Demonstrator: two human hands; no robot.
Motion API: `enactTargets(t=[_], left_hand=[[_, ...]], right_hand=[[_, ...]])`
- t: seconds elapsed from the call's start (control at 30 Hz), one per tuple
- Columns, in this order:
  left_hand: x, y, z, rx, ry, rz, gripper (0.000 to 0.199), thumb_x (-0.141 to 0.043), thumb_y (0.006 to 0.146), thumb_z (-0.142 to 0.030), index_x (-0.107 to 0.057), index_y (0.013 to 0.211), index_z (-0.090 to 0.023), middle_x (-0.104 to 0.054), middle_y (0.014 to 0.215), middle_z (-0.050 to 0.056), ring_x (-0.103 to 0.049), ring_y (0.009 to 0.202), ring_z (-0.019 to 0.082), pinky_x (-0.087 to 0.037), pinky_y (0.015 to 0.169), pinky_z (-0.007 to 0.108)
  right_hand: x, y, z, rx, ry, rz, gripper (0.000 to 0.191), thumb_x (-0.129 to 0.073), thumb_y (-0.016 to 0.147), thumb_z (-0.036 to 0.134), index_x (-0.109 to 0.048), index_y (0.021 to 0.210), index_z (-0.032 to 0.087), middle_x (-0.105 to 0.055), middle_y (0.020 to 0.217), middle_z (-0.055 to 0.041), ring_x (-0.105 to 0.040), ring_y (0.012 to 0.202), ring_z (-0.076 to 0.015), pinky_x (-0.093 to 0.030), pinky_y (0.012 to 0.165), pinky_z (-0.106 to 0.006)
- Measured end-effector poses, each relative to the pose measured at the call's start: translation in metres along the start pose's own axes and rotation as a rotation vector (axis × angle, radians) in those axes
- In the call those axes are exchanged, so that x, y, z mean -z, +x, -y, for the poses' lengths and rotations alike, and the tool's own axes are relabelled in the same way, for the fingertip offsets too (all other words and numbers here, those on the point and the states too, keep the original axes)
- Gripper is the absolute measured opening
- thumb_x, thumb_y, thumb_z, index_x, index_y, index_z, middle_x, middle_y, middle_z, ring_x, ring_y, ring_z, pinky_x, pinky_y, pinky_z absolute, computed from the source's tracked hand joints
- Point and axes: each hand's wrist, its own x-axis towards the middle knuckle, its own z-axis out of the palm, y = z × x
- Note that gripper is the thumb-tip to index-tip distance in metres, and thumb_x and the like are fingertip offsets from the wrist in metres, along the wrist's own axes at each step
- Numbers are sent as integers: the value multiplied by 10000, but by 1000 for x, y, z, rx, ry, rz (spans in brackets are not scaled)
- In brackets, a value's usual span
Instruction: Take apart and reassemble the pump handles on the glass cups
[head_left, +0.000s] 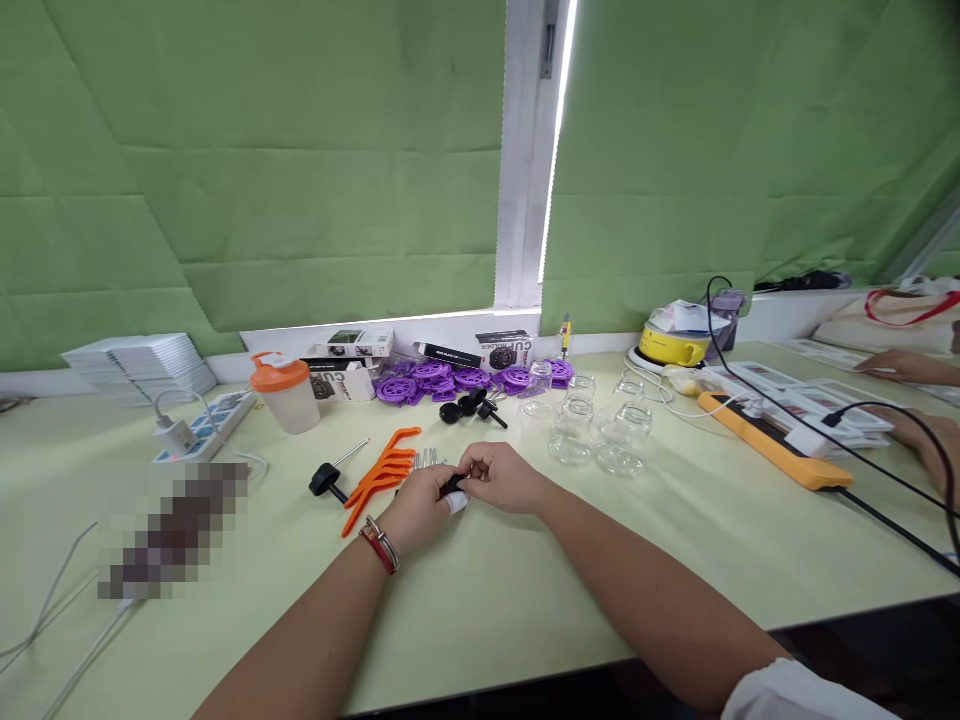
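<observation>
Near the table's middle, a small black part (pixel 453 484) is pinched between the fingers of my left hand (pixel 414 512) and my right hand (pixel 506 477). Both hands are closed on it, and the fingers hide most of its shape. White wrapping covers my left thumb. Just left of the hands lie several orange plastic handles (pixel 384 470) in an overlapping row, with small metal pins (pixel 426 458) behind my left hand. A black knob-like piece (pixel 325 480) rests beside the handles, next to a thin metal rod (pixel 351 452). Beyond my fingers sit black knob-like parts (pixel 474 404).
Clear glass jars (pixel 573 440) stand behind my right hand. Purple plastic pieces (pixel 431 382) lie at the back near boxes (pixel 341 382). An orange-lidded shaker cup (pixel 289 395) and a white power strip (pixel 206 428) are left; an orange power strip (pixel 772 440) and a person's hand (pixel 896 366) are right.
</observation>
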Motion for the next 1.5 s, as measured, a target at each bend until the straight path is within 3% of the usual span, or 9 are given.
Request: enactTargets(t=[0.2, 0.37, 0.53, 0.77, 0.9, 1.07, 1.17, 1.3, 1.5], left_hand=[[25, -5, 7, -21, 90, 108, 353, -557, 724, -214, -621, 1071, -230, -621, 1015, 58, -550, 930, 215, -430, 807, 325], [27, -4, 13, -32, 150, 168, 334, -546, 748, -207, -630, 1070, -225, -627, 1060, 77, -548, 991, 231, -423, 852, 340], [22, -3, 11, -58, 241, 162, 261, -509, 791, -235, -641, 1016, -232, -644, 981, 66, -553, 963, 226, -417, 836, 332], [26, -4, 11, -42, 332, 100, 201, -519, 753, -189, -670, 884, -211, -633, 870, 67, -558, 824, 215, -419, 737, 322], [27, -4, 15, -37, 315, 81, 169, -531, 754, -226, -669, 852, -218, -634, 849, 59, -561, 818, 219, -420, 732, 332], [27, -4, 22, 16, 244, 28, 152, -570, 747, -283, -670, 848, -230, -650, 875, 51, -568, 849, 232, -420, 767, 362], [29, -2, 21, 26, 235, 25, 164, -542, 775, -300, -671, 835, -219, -658, 878, 60, -575, 830, 227, -421, 764, 369], [29, 0, 14, 20, 288, -14, 238, -482, 825, -352, -666, 840, -202, -657, 853, 69, -573, 833, 231, -425, 780, 383], [9, 0, 6, 9, 139, -163, 431, -489, 838, -342, -517, 1246, -205, -613, 1122, 94, -558, 993, 235, -440, 851, 387]], right_hand=[[-12, 4, -5, -280, 63, -77, 115, -616, 640, 114, -552, 715, 173, -542, 557, 39, -510, 510, -94, -371, 463, -193], [-22, 4, -7, -494, 95, -11, 136, -559, 662, 65, -521, 724, 180, -559, 489, 24, -564, 469, -127, -428, 456, -217], [-18, -2, 5, -340, -87, 63, 217, -561, 641, 54, -562, 812, 189, -597, 554, 29, -574, 490, -119, -404, 468, -207], [-28, -9, 5, -137, -269, 133, 110, -666, 671, 221, -665, 779, 197, -643, 684, 0, -561, 593, -128, -370, 506, -224], [-22, -3, 2, -128, -296, 143, 129, -664, 709, 259, -683, 821, 199, -647, 704, -7, -553, 597, -125, -369, 521, -226], [24, 7, -6, -252, -576, -41, 157, -658, 709, 197, -696, 860, 177, -660, 866, -64, -578, 762, -169, -389, 622, -250], [43, 7, -18, -332, -607, -12, 163, -724, 607, 160, -706, 768, 173, -663, 864, -80, -580, 753, -195, -367, 570, -251], [44, 6, -27, -365, -573, 45, 82, -726, 572, 128, -686, 635, 160, -663, 770, -81, -565, 670, -183, -341, 513, -248], [43, 4, -19, -302, -317, 104, 105, -662, 678, 216, -713, 759, 174, -662, 717, -20, -550, 632, -132, -395, 560, -226]])
